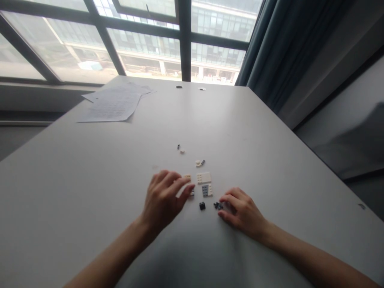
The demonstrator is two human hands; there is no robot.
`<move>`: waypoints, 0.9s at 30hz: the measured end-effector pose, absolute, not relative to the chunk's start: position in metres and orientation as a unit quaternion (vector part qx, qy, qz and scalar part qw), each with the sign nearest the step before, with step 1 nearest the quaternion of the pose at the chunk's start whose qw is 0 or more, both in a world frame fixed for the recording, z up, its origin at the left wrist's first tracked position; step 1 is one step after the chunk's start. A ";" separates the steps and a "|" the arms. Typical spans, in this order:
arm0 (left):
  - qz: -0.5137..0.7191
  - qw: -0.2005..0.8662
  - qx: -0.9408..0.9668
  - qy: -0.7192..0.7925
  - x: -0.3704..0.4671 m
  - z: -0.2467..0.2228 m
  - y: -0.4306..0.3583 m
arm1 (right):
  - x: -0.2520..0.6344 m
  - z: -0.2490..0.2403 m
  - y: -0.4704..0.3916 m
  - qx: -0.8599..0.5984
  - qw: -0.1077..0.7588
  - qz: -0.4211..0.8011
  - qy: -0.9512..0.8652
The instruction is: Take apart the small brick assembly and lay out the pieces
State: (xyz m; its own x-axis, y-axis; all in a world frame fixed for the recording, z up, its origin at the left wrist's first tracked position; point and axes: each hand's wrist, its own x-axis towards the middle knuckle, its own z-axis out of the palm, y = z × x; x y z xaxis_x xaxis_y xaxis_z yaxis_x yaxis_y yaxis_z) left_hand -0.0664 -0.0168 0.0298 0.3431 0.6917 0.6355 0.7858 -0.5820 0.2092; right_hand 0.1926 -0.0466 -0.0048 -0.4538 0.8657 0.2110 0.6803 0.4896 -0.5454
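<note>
On the desk (255,140), the bricks (205,177) lie in small groups — a few perhaps joined, several yet separate. The left hand (165,192) curls loosely beside pale bits (187,177), the right hand (241,208) bends beside dark bits (217,205) — whether either one grips anything, it cannot be told

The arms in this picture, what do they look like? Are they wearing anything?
The left arm and right arm are bare, with no sleeves in view, and narrow towards the wrists. The left grip and right grip are ordinary human hands. I can't see any gloves, rings, watch, cables or markings.
</note>
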 end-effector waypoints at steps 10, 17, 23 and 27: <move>-0.336 0.070 -0.786 -0.515 -0.126 -0.005 -0.005 | 0.183 -0.006 -0.048 -0.475 0.236 0.198 -0.824; -0.342 0.058 -0.780 -0.521 -0.124 -0.004 -0.004 | 0.182 -0.006 -0.048 -0.469 0.242 0.195 -0.827; -0.346 0.051 -0.776 -0.525 -0.125 -0.005 -0.004 | 0.180 -0.006 -0.043 -0.439 0.238 0.199 -0.843; -0.342 0.045 -0.775 -0.529 -0.125 -0.005 -0.004 | 0.175 -0.007 -0.038 -0.417 0.238 0.194 -0.856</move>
